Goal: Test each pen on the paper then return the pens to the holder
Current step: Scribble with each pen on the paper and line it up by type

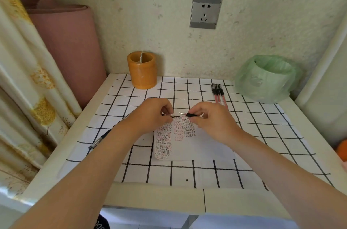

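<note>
Though closed in by the wall (pixel 169 22) behind, by a curtain (pixel 28 78) and a rolled pink mat (pixel 71 44) on the left, and by a white panel (pixel 323 78) on the right, leaves open room on the white table (pixel 150 196) along its near edge.

Over most of the top, a checked cloth (pixel 206 172), stopping short of the near and left edges. In the back right corner, a bin lined with a green bag (pixel 268 78), standing on the corner of the cloth. At the back left, close to the wall, the orange holder (pixel 142 70), upright, with a divider inside. In the middle of the cloth, the paper (pixel 197 146), carrying rows of small black and red marks, its far part covered by both hands.

Above the far edge of the paper, the left hand (pixel 150 114), fingers curled, pinching what looks like a cap (pixel 173 115) between thumb and forefinger. Just beside it, the right hand (pixel 208 119), fingers curled too, pinching the pen (pixel 189 114) at its black grip. Metal tip pointing left toward the cap, with a small gap between them. Rest of the barrel hidden inside the hand.

Between the bin and the right hand, three more pens (pixel 218 93), side by side, with pinkish barrels and black caps. On the left of the cloth, a dark pen (pixel 99 139), lying slanted, partly under the left forearm.
</note>
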